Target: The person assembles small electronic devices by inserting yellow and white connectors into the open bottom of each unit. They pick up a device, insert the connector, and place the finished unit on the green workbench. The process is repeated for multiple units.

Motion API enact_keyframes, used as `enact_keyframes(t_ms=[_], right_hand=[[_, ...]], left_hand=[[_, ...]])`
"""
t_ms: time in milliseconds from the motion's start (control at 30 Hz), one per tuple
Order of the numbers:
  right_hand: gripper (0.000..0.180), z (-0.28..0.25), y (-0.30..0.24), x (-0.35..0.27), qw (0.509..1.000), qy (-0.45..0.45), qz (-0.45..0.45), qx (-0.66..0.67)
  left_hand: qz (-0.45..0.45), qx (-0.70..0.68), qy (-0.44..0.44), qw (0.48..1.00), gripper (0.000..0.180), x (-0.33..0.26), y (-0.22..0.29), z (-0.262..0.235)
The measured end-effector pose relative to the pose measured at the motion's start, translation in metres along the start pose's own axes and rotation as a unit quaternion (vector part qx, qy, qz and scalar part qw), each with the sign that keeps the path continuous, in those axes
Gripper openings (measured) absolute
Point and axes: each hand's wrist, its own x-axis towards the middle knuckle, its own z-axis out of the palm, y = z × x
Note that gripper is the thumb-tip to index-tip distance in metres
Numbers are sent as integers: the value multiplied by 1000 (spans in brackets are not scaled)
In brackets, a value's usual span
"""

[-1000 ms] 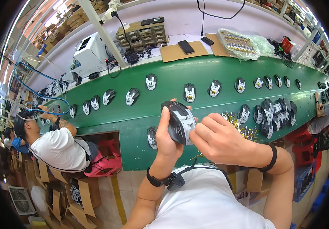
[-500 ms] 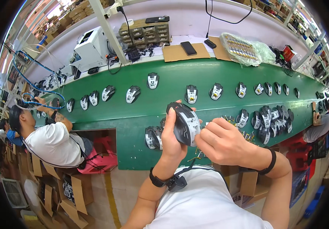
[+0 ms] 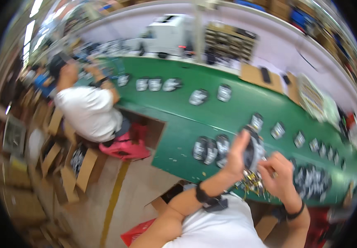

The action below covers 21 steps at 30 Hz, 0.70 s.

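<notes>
A long green tabletop (image 3: 228, 111) is curving past me, blurred. My left hand (image 3: 234, 155) is gripping the computer mouse (image 3: 253, 151) above its edge; right hand (image 3: 278, 175) fingers are pinching underneath. Motion like this risks my dropping it.

A long green bench (image 3: 228, 111) carries rows of what look like computer mice (image 3: 198, 97).

Bare green desk (image 3: 178, 136) lay open left of the hands; three mice (image 3: 210, 149) crowded just beside them, more (image 3: 311, 182) right.
</notes>
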Motion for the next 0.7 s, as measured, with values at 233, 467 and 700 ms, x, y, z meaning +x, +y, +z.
enact_keyframes(t_ms=[233,467,700], right_hand=[[11,30,-15,-15,999,22,23,-8],[5,28,9,-3,996,2,55,72],[2,36,9,-6,994,16,68,86]], left_hand=[[29,21,27,999,33,-5,1,-8],[58,17,58,996,41,-12,16,5],[51,-4,23,998,41,-8,12,-8]])
